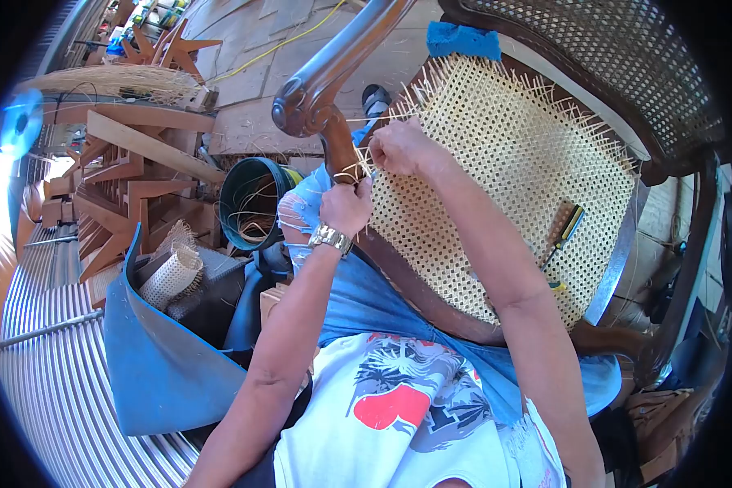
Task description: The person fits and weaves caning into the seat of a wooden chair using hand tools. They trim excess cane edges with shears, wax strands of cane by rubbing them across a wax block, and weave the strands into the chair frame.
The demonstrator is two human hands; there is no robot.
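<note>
Woven cane webbing (496, 154) covers the seat of a dark carved wooden chair, with loose strand ends bristling along its edges. My right hand (403, 148) is closed in a pinch at the left edge of the webbing, its fingertips on a cane strand. Just below it, my left hand (346, 207), with a metal watch on the wrist, is closed beside the foot of the armrest post (337, 146). What it holds is hidden. Short cane ends stick out between the two hands. A yellow and black screwdriver-like tool (573, 224) lies on the webbing.
A blue sponge (464, 41) sits at the seat's far edge. The caned backrest (602, 49) rises at the upper right. To the left stand a dark bucket (248, 203) with cane strands, a webbing roll (171, 276), a blue sheet (163, 358) and stacked wooden parts (122, 195).
</note>
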